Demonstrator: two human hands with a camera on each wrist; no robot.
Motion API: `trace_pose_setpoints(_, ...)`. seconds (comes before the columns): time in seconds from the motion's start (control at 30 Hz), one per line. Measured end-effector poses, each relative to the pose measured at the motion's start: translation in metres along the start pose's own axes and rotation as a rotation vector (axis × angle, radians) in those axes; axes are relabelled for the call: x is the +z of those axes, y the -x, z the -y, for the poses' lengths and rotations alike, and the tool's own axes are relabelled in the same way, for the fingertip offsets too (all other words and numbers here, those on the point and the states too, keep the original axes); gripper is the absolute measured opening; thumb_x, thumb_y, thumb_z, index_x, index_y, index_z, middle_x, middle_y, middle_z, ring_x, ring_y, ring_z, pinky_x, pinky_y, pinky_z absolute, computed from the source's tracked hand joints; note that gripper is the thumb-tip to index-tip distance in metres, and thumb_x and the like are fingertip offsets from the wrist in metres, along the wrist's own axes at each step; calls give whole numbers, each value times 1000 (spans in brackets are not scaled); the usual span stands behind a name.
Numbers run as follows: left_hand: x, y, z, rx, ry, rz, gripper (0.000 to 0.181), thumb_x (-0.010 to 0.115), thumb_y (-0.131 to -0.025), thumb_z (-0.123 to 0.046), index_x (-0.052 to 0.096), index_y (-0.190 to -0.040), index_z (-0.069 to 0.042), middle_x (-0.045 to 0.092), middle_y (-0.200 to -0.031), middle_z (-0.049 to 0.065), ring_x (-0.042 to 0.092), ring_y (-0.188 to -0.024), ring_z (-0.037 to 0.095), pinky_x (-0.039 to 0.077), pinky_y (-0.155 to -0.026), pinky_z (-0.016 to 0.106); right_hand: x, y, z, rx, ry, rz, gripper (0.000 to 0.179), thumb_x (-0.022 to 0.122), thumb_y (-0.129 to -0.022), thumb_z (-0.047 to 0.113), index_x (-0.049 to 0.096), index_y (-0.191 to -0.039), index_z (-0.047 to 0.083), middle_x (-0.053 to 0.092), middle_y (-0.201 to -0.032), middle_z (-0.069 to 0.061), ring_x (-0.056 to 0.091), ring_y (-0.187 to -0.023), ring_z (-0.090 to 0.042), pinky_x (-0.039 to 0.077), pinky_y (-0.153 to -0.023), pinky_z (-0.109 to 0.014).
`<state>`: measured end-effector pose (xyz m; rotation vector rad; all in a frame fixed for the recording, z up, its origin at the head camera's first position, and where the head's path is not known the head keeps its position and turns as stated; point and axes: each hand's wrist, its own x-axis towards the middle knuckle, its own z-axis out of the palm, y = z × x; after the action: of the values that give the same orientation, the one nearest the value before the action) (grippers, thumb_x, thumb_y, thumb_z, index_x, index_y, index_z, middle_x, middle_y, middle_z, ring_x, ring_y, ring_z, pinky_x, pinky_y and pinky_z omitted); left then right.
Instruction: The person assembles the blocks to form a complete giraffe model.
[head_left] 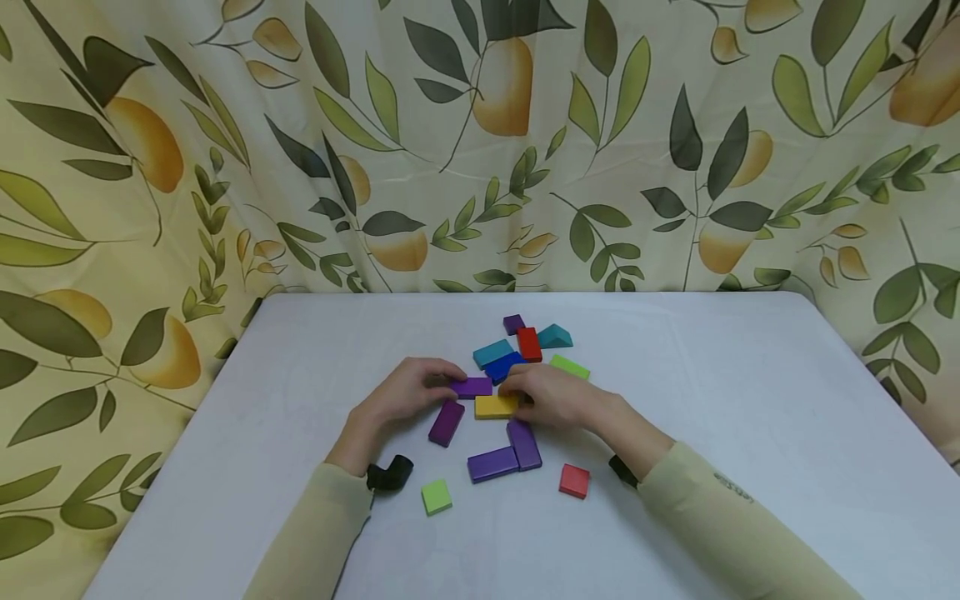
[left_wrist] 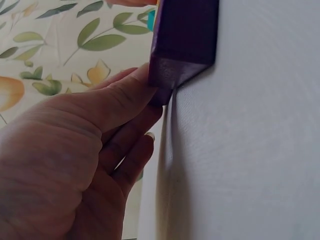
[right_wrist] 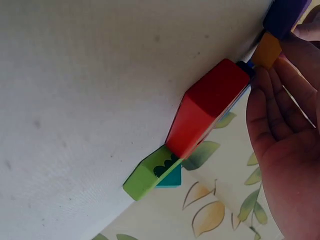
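Note:
My left hand [head_left: 416, 387] pinches the left end of a purple block [head_left: 474, 387] between thumb and fingers. Just below that block lies a yellow block [head_left: 495, 407], and my right hand [head_left: 558, 396] grips its right end. In the right wrist view the right fingertips are on the yellow block [right_wrist: 267, 51]. A darker purple block [head_left: 446, 423] rests close under the left hand; in the left wrist view a purple block [left_wrist: 185, 30] stands large beside the thumb. Above the hands, a dark blue block [head_left: 504, 365] sits against a teal block [head_left: 492, 352].
A red block [head_left: 528, 344], a small purple block [head_left: 513, 324], a teal triangle [head_left: 556, 337] and a green block [head_left: 572, 366] lie farther back. Nearer are two touching purple blocks [head_left: 492, 465], a green square [head_left: 437, 497] and a red square [head_left: 574, 481]. A white cloth [head_left: 712, 367] covers the table.

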<state>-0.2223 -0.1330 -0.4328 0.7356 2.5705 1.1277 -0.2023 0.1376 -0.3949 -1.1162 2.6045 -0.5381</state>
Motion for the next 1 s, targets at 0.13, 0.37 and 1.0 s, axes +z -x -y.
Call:
trace_pose_setpoints(0.13,2,0,-3,2,10,13,27,73,-94,-10,75,-120,-17,69,-122,-4,60,-119,18,45,-106,42,2,1,3,-3,-6,-9,31,76,-92,12,71,-122,6,66,-112,-4,61,-103,-19,54,-90,-31)
trace_pose_setpoints(0.37,7,-3,-7,25,8,49,28,73,-94,-11,74,-122,-17,70,-119,-4,60,-116,18,47,-103,40,4,1,10,24,-10,-17,26,77,-92,15,71,-115,7,64,-107,-3,60,-99,-19,55,-90,-31)
trace_pose_setpoints(1.0,7,-2,-8,59,12,87,31,69,-96,-9,73,-126,-17,68,-126,-3,59,-123,17,45,-106,39,9,-1,11,32,-18,-33,25,80,-90,22,71,-110,10,62,-102,1,57,-89,-14,55,-82,-25)
